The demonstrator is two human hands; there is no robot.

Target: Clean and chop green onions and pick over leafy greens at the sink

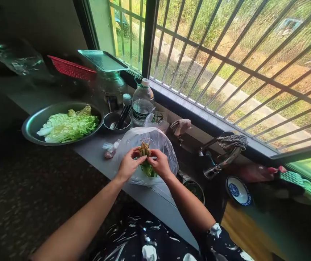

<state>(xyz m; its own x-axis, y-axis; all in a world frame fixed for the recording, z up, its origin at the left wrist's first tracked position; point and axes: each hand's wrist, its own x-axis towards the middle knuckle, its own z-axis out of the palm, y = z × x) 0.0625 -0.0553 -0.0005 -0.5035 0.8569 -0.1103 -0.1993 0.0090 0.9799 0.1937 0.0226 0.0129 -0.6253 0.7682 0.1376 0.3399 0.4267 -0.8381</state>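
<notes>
A bunch of leafy greens [148,170] with roots still on its stems is held over a clear plastic bag [125,145] on the counter. My left hand [130,165] grips the root end from the left, thumb laid across the stems. From the other side my right hand [158,163] pinches the same stems, its thumb near the left one. The leaves hang down between both hands, and part of the stems is hidden by the fingers. Just left of the bag lies a small knotted plastic bag [110,149] with something reddish inside.
A metal basin [30,132] of cut cabbage [68,125] stands at the left. Behind are a small metal bowl [117,127], a large plastic bottle [144,99] and a red basket [72,69]. At the right are a faucet [212,171] and a blue-white bowl [239,191].
</notes>
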